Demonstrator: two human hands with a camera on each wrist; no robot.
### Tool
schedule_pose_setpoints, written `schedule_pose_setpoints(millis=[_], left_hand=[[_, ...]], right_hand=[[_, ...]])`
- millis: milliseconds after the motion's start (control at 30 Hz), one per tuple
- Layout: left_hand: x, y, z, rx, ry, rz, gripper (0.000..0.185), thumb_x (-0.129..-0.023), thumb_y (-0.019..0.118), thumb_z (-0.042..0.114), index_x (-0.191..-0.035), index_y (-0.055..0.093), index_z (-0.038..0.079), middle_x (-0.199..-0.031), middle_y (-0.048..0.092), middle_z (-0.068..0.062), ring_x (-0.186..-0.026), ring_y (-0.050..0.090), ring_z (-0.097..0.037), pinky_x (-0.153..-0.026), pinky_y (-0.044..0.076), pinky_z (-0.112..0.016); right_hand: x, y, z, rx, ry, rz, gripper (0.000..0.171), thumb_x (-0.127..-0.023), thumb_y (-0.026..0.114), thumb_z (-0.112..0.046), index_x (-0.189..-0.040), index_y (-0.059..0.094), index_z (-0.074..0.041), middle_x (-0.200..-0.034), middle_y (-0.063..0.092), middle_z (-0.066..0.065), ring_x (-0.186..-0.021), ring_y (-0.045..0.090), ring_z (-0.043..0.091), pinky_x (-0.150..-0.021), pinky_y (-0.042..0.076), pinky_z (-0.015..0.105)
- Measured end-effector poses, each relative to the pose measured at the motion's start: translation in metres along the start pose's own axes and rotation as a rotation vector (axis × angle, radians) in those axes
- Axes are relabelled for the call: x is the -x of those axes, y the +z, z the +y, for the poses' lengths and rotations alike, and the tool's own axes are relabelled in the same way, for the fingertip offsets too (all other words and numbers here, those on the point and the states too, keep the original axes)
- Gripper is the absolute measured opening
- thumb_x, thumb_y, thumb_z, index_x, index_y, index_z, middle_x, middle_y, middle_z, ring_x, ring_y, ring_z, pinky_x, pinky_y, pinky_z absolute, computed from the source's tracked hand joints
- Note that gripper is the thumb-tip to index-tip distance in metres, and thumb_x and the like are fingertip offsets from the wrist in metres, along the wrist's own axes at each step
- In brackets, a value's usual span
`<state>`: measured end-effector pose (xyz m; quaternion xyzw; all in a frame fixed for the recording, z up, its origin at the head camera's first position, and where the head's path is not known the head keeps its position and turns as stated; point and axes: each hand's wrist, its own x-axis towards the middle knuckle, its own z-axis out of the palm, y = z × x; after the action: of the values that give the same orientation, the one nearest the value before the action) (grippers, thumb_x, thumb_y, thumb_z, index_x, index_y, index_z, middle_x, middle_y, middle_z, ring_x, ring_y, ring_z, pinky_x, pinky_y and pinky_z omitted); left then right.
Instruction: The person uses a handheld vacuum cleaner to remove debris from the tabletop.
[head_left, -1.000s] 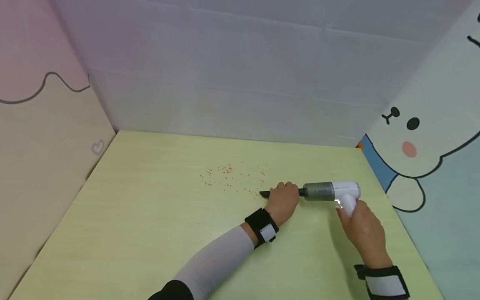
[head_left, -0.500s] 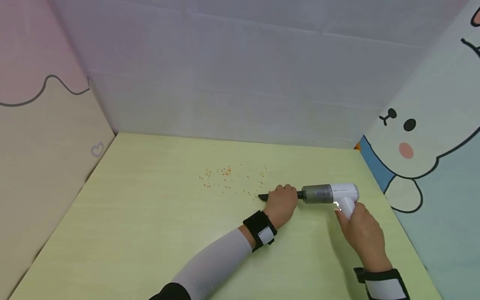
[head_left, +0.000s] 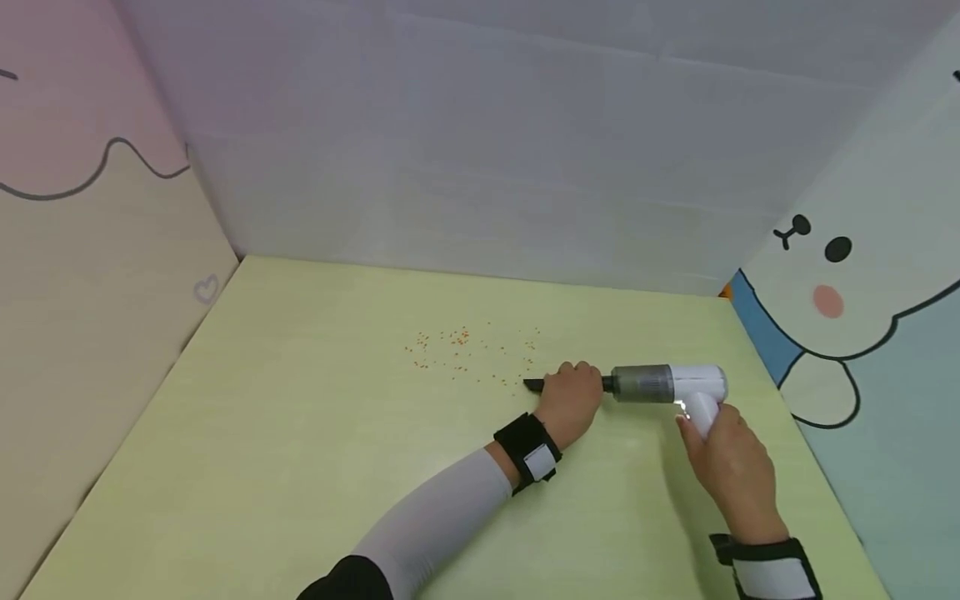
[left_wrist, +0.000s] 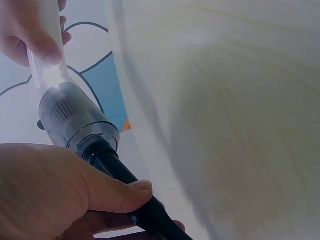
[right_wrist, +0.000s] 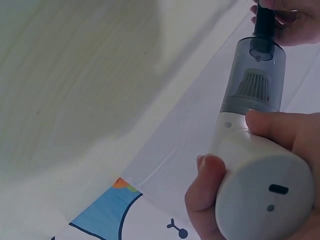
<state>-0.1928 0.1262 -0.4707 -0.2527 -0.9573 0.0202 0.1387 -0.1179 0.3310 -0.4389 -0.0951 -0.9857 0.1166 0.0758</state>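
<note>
In the head view, the handheld vacuum (head_left: 701, 382) lies level above the pale table (head_left: 262, 458), my right hand (head_left: 731, 475) gripping its white handle, my left (head_left: 572, 404) wrapped round the black nozzle (head_left: 534, 385) — its tip just beside scattered orange specks (head_left: 459, 337). In the left wrist view, my left thumb and fingers pinch that nozzle below the clear cup (left_wrist: 75, 115). In the right wrist view, my right fingers curl round the white body.
</note>
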Motion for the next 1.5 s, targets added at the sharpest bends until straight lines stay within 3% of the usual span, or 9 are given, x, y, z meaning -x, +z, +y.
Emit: schedule_pose_setpoints(millis=[167, 367, 733, 1500], left_hand=[[-0.004, 0.000, 0.001, 0.007, 0.010, -0.026, 0.017, -0.104, 0.059, 0.026, -0.105, 0.072, 0.016, -0.091, 0.066, 0.002, -0.079, 0.064, -0.013, -0.063, 0.059, -0.030], [-0.006, 0.003, 0.001, -0.020, 0.002, 0.022, 0.017, -0.105, 0.058, 0.025, -0.104, 0.072, 0.018, -0.091, 0.067, 0.003, -0.079, 0.064, -0.013, -0.066, 0.059, -0.030], [-0.014, 0.011, 0.004, -0.037, 0.004, 0.047, 0.017, -0.105, 0.056, 0.026, -0.106, 0.071, 0.018, -0.093, 0.067, 0.004, -0.080, 0.064, -0.012, -0.067, 0.059, -0.030], [-0.028, 0.017, 0.004, 0.022, -0.002, -0.015, 0.019, -0.106, 0.056, 0.027, -0.113, 0.070, 0.017, -0.100, 0.068, 0.002, -0.088, 0.065, -0.014, -0.070, 0.059, -0.031]], right_hand=[[-0.002, -0.001, 0.003, -0.006, 0.022, -0.008, 0.058, -0.098, 0.067, -0.028, -0.113, 0.044, 0.023, -0.084, 0.056, 0.036, -0.060, 0.059, 0.039, -0.045, 0.048, 0.047], [-0.005, -0.001, 0.003, -0.006, 0.047, -0.038, 0.057, -0.099, 0.065, -0.029, -0.112, 0.043, 0.022, -0.085, 0.055, 0.035, -0.060, 0.059, 0.037, -0.044, 0.048, 0.044], [-0.010, -0.003, 0.006, -0.005, 0.062, -0.031, 0.057, -0.099, 0.065, -0.029, -0.112, 0.043, 0.023, -0.086, 0.056, 0.037, -0.062, 0.060, 0.041, -0.044, 0.048, 0.046], [-0.017, -0.002, 0.006, -0.012, 0.065, -0.023, 0.056, -0.099, 0.065, -0.028, -0.111, 0.043, 0.023, -0.087, 0.055, 0.037, -0.063, 0.061, 0.042, -0.045, 0.049, 0.047]])
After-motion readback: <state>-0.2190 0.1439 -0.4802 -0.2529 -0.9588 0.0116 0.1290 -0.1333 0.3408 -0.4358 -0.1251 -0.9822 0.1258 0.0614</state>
